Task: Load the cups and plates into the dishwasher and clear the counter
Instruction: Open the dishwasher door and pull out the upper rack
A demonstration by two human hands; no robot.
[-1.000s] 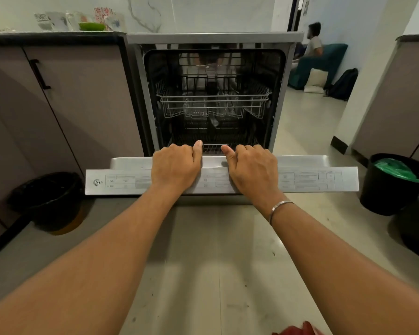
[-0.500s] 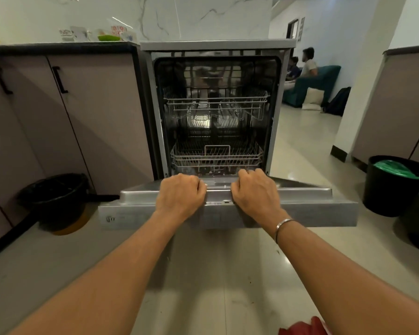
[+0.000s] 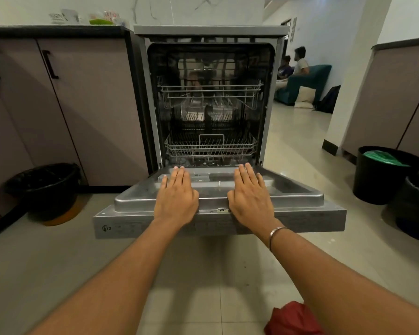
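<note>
One black bin point(image 3: 44, 187) is sitting on the floor at far left, below the worktop point(image 3: 56, 29). The cups point(image 3: 68, 16) are standing up there in a cluster that is too blurred for me to count. A small mark point(image 3: 106, 228) on the front edge of the dishwasher door point(image 3: 218, 197) is reading roughly "13"; the other print is too faint. I am pressing my left hand point(image 3: 177, 194) and right hand point(image 3: 250, 197) flat on the lowered door, fingers point(image 3: 179, 174) straight, gripping nothing. Two wire racks, the upper rack point(image 3: 209, 93) and the lower rack point(image 3: 211, 147), are showing inside the dishwasher point(image 3: 211, 35). At right, two more bins are standing: a green-lined bin point(image 3: 382, 175) and a darker bin point(image 3: 416, 206).
</note>
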